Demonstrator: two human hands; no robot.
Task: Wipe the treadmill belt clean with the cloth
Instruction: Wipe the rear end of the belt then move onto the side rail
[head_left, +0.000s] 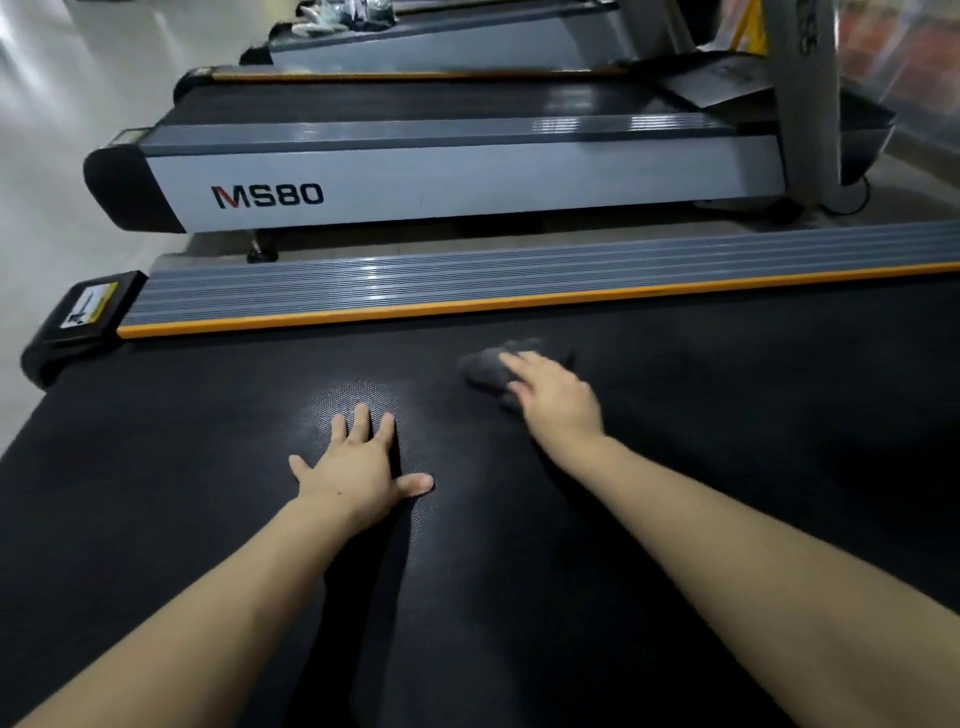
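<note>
The black textured treadmill belt (208, 519) fills the lower part of the head view. A dark grey cloth (485, 366) lies bunched on the belt near its far side. My right hand (553, 397) presses down on the cloth, fingers over it, slightly blurred. My left hand (358, 462) rests flat on the belt to the left of the cloth, palm down, fingers spread, holding nothing.
A grey ribbed side rail (467, 283) with an orange edge strip borders the belt's far side, ending in a black end cap (78, 322) at the left. Beyond it stand more treadmills, the nearest marked MS80 (415, 176). Pale floor lies to the left.
</note>
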